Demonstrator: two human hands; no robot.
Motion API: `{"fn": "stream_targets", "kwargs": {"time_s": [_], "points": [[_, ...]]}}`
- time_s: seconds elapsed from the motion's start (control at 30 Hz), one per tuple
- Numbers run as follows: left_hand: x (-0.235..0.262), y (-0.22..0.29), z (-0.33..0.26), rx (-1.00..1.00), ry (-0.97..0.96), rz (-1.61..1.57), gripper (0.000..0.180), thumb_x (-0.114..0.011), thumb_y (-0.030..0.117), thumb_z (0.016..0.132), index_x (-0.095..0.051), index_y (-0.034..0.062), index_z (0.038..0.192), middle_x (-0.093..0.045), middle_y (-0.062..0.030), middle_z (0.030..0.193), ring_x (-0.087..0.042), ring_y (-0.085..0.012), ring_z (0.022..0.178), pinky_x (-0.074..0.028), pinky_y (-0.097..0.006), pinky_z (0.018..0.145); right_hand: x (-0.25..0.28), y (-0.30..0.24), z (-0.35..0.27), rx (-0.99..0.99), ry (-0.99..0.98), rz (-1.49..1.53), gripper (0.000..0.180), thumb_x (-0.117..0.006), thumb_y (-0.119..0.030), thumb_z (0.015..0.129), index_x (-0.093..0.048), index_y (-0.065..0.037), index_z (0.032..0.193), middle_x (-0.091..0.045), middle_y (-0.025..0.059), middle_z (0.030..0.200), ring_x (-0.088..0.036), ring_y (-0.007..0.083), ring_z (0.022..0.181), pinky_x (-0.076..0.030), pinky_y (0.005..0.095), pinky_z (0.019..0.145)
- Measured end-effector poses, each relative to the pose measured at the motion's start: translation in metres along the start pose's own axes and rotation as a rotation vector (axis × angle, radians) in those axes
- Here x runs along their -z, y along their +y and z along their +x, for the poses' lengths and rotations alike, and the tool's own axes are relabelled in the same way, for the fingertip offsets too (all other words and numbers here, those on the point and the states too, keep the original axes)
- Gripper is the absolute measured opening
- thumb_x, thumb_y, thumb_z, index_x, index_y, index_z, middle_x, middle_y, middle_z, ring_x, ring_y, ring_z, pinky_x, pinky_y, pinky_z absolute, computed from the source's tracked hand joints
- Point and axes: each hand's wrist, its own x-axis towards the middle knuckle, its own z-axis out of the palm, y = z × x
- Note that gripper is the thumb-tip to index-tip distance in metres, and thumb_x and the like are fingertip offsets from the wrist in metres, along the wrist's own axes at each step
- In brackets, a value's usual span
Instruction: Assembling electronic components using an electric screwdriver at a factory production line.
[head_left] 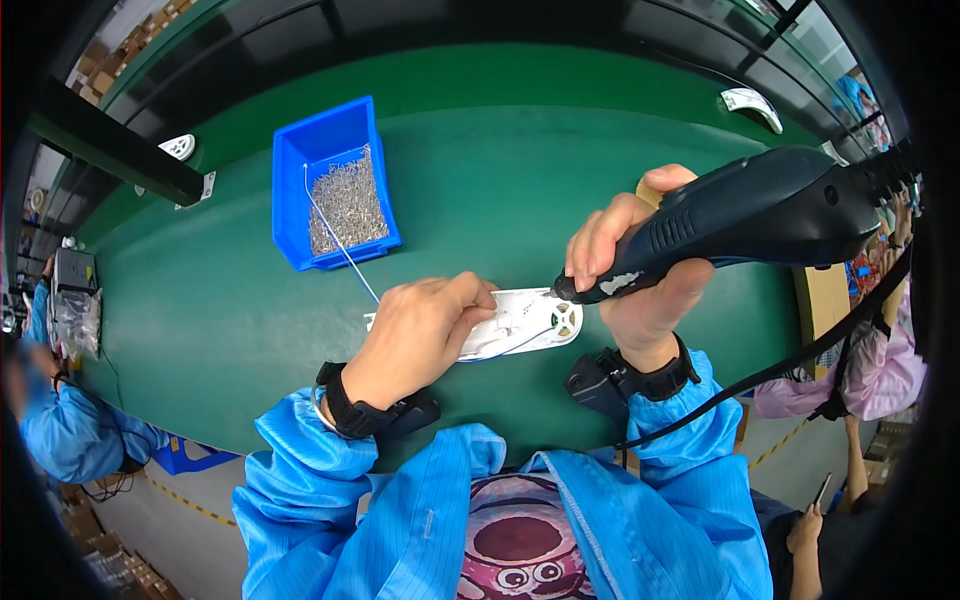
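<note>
My left hand (425,330) presses down on a white plastic part (525,320) that lies on the green table (220,300). My right hand (640,270) grips a dark blue electric screwdriver (750,215), whose tip touches the right end of the white part beside a round opening (566,320). A thin blue wire runs along the part's near edge. Both wrists wear black bands over blue sleeves.
A blue bin (335,185) holding several small metal screws stands at the back left, with a thin wire leaning out of it. A black cord (800,355) hangs from the screwdriver to my right. Other people in blue and pink sit at the left and right edges.
</note>
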Motion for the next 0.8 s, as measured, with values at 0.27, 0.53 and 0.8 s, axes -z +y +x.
{"fn": "stream_targets", "kwargs": {"time_s": [0.27,0.53,0.8], "points": [[0.003,-0.001,0.001,-0.025,0.018,-0.01,0.008,-0.061,0.007,0.072,-0.055,0.0038,0.076,-0.061,-0.0104,0.071,-0.059,-0.0276,0.066,-0.046,-0.036,0.058,-0.004,0.01,0.002,-0.014,-0.001,-0.026,0.072,-0.068,-0.054,0.065,-0.038,-0.001,0.103,-0.051,0.0084,0.057,-0.05,0.0131,0.045,-0.041,0.0225,0.041],[0.006,0.005,0.001,0.005,-0.014,0.002,0.005,-0.061,0.004,0.071,-0.058,0.0025,0.074,-0.063,-0.0102,0.081,-0.059,-0.0281,0.069,-0.047,-0.034,0.061,-0.002,0.012,0.006,-0.054,-0.047,0.003,0.07,-0.07,-0.051,0.066,-0.039,0.001,0.102,-0.051,0.0088,0.056,-0.049,0.0122,0.044,-0.041,0.0217,0.041],[0.011,0.01,0.007,-0.158,0.137,0.112,0.008,-0.066,0.009,0.066,-0.061,0.0069,0.072,-0.06,-0.0016,0.079,-0.055,-0.0215,0.078,-0.042,-0.033,0.074,-0.021,-0.019,0.007,-0.033,-0.067,0.051,0.078,-0.063,-0.058,0.066,-0.035,-0.001,0.111,-0.052,0.0092,0.057,-0.052,0.0151,0.046,-0.043,0.0233,0.044]]}}
